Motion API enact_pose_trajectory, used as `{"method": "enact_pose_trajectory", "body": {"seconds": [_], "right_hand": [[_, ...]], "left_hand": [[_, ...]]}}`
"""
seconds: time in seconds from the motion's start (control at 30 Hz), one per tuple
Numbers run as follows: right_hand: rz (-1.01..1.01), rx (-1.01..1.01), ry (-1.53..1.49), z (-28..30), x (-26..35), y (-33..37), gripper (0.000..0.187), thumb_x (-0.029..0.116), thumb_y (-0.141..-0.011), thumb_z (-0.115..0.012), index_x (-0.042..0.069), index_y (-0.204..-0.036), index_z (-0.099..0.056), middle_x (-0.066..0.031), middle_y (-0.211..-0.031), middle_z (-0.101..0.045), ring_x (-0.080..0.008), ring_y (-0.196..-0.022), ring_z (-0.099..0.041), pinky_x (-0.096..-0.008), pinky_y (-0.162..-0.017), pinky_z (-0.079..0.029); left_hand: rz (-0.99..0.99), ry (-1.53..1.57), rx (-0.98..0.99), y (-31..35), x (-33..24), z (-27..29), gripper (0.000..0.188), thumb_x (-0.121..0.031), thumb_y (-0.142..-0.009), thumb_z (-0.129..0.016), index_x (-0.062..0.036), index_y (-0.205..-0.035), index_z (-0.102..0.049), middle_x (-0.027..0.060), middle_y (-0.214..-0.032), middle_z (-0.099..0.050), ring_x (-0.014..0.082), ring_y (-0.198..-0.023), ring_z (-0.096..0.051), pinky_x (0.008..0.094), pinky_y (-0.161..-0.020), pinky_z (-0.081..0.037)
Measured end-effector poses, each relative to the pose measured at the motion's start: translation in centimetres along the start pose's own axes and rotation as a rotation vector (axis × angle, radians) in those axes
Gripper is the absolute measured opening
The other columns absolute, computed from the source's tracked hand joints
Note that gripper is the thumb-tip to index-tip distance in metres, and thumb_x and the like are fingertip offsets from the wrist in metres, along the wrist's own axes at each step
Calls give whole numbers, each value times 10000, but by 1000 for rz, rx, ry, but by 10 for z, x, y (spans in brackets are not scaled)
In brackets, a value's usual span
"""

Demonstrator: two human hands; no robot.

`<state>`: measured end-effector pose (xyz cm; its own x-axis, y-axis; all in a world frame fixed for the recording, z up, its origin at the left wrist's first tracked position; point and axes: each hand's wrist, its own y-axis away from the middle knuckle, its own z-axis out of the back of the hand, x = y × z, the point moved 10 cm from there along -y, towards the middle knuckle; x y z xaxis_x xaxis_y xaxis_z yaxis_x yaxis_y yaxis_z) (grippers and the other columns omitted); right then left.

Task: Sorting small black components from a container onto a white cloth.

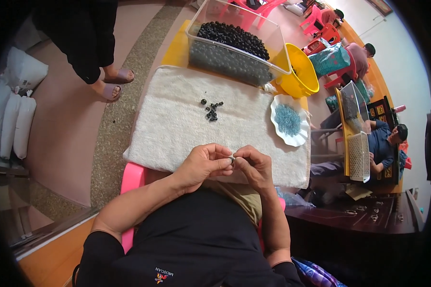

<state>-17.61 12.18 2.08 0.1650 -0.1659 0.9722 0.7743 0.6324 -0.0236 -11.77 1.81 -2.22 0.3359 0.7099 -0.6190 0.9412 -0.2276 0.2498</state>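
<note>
My left hand and my right hand meet over the near edge of a white towel, thumbs and forefingers pinched together. Between the fingertips is a small dark bead, mostly covered, so its exact shape cannot be made out. Farther up the towel lies a loose cluster of small black beads, with one rounder bead just left of it. To the right, a white scalloped dish holds a heap of tiny blue beads.
Beyond the towel stands a clear plastic bin of black beads, beside a yellow basin. A person in dark trousers stands at the far left, near white sacks. At right, another person sits by a white perforated basket.
</note>
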Motion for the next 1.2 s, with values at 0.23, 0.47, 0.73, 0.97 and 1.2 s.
{"method": "enact_pose_trajectory", "body": {"seconds": [0.23,0.47,0.73,0.97,1.2], "right_hand": [[29,46,-73,-9,3,-1,62,-8,-940,-596,-50,-958,-638,-65,-939,-606,-104,-826,-620,-232,-740,-508],[78,-48,21,-8,1,-1,100,-5,-928,-612,-27,-1002,-674,-74,-962,-629,-114,-858,-596,-236,-751,-474],[539,-201,458,-26,55,17,273,-48,-864,-648,-3,-1133,-634,-154,-982,-600,-231,-824,-607,-284,-703,-488],[450,-161,374,-27,57,5,239,-56,-855,-645,-10,-1090,-646,-164,-951,-613,-227,-774,-613,-298,-660,-492],[379,-124,560,10,54,-69,130,4,-840,-678,4,-969,-686,-126,-917,-672,-208,-714,-654,-288,-640,-502]], "left_hand": [[-10,35,-60,-1,1,5,165,-37,-923,-642,-4,-1075,-588,90,-977,-655,160,-853,-675,273,-798,-588],[-34,47,-75,-1,-1,8,138,-28,-927,-632,-1,-1056,-592,90,-983,-650,161,-858,-672,283,-800,-590],[-90,83,-132,3,-5,11,110,-31,-936,-618,-8,-1041,-595,82,-993,-648,156,-900,-662,303,-836,-583],[-151,76,-147,2,-15,15,109,-32,-936,-620,-16,-1042,-601,70,-994,-652,148,-883,-661,302,-830,-580],[-153,102,-159,0,-14,19,134,-29,-928,-631,-17,-1058,-604,65,-983,-653,139,-870,-661,287,-826,-576]]}}
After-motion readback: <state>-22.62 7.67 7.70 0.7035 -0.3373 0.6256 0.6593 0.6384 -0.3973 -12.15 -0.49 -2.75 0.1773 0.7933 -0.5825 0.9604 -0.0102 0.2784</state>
